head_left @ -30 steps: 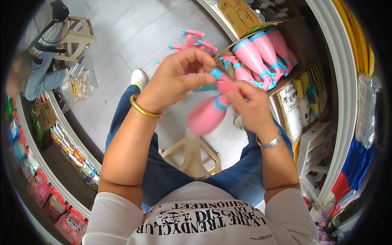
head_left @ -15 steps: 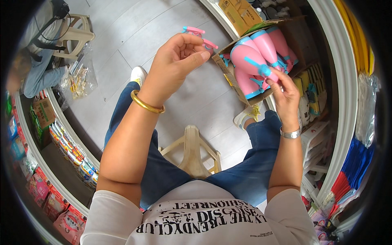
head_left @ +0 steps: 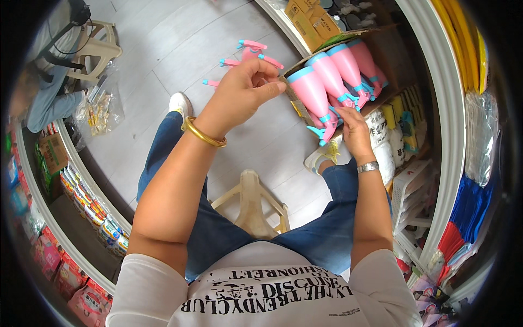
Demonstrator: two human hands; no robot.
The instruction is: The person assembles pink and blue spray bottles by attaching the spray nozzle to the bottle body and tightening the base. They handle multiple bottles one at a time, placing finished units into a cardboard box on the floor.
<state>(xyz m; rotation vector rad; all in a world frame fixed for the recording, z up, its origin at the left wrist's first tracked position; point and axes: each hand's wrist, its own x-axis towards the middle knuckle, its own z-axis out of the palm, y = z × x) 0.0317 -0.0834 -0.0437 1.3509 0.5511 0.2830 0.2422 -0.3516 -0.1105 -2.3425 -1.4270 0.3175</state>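
My right hand (head_left: 354,131) is at the near side of an open cardboard box (head_left: 298,103), fingers closed at the head of a pink spray bottle (head_left: 309,87) with blue trim. This bottle lies head toward me, its blue base facing away. Several like it, such as a second spray bottle (head_left: 329,73), lie beside it in a row. My left hand (head_left: 242,90) hovers left of the box, fingers loosely curled, thumb apart, nothing visible in it. Just beyond, pink sprayer heads (head_left: 252,44) with blue tips show above the floor, partly hidden by that hand.
A beige plastic stool (head_left: 249,201) is between my legs. Shelves of packaged goods (head_left: 98,210) curve along the left. On the right are sponges (head_left: 403,114) and a white basket (head_left: 408,191). At the far left, a person sits near a clear bag (head_left: 103,111) on the floor.
My right hand has moved left and toward me. The spray bottles in the box now lie in a neater row, heads toward me. My left hand has shifted slightly, and more sprayer heads show beyond it.
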